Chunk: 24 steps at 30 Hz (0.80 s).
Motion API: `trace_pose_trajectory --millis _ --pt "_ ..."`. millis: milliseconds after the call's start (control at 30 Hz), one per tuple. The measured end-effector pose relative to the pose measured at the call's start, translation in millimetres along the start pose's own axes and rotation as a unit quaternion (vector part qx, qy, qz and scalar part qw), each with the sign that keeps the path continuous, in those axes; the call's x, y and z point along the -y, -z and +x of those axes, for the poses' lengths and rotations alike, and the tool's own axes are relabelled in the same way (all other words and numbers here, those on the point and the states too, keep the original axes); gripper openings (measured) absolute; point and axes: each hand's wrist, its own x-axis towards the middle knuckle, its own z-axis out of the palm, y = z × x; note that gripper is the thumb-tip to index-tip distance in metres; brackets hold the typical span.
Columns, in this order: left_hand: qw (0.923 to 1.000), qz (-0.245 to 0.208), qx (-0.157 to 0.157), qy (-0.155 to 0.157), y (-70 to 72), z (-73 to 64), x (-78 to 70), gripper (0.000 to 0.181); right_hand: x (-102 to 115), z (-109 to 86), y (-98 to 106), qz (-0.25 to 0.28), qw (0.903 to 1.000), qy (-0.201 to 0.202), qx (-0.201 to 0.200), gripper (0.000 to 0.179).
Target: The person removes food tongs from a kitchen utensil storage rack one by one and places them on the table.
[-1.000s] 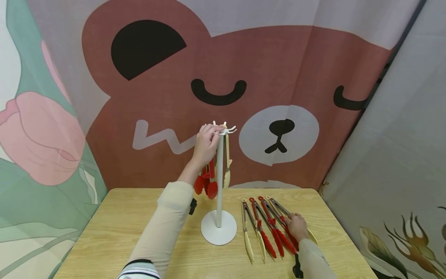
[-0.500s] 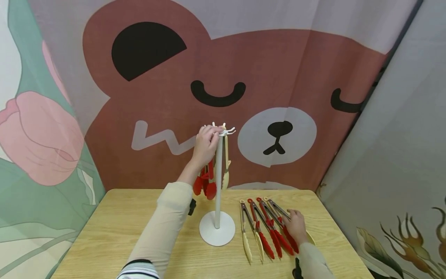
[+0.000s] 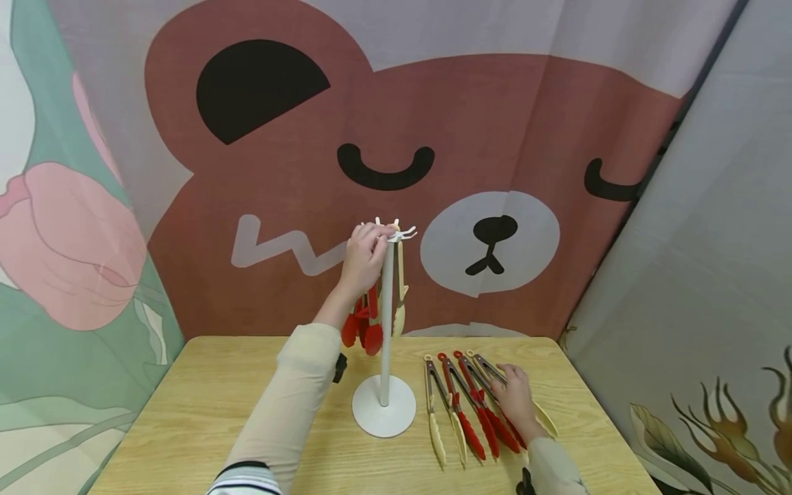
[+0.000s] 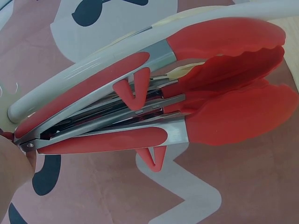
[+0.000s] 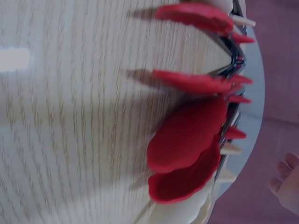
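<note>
My left hand (image 3: 365, 258) grips the hooked top of a white stand (image 3: 386, 323), fingers curled over it. Red tongs (image 4: 243, 116) hang from it beside the pole, heads down, close to that hand. Behind the pole hang cream tongs (image 3: 399, 320). Over a fanned row of tongs on the table, my right hand (image 3: 515, 399) hovers near the right end, fingers loosely extended around nothing visible. The row has cream-tipped tongs (image 3: 436, 436) on the left and red-tipped tongs (image 3: 473, 436) beside them. In the right wrist view, the red heads (image 5: 189, 135) lie apart from my fingers.
The stand's round white base (image 3: 383, 416) rests mid-table, left of the row. A wooden table (image 3: 204, 412) carries everything. Behind it hangs a curtain (image 3: 297, 172) with a bear print, and a pale curtain (image 3: 668, 275) is on the right.
My right hand has shifted up and slightly left over the right end of the row, its fingers spreading. The left hand has stayed at the stand's top. The head view has drifted slightly.
</note>
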Motion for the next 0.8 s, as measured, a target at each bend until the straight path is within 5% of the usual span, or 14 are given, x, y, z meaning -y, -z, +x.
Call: trace_pose_trajectory --millis 300,567,800 --pt "1.0000 0.002 -0.007 -0.007 0.1 -0.1 0.1 0.025 18 -4.3 -7 0.022 0.9992 0.032 -0.010 0.035" --pt "0.9999 0.002 -0.006 -0.009 -0.7 -0.5 -0.4 0.025 39 -12.4 -8 0.037 0.9935 0.105 -0.023 0.039" --pt "0.9999 -0.002 -0.010 -0.011 -0.7 -0.3 -0.6 0.025 57 -16.0 -5 0.053 0.9911 0.120 -0.021 0.039"
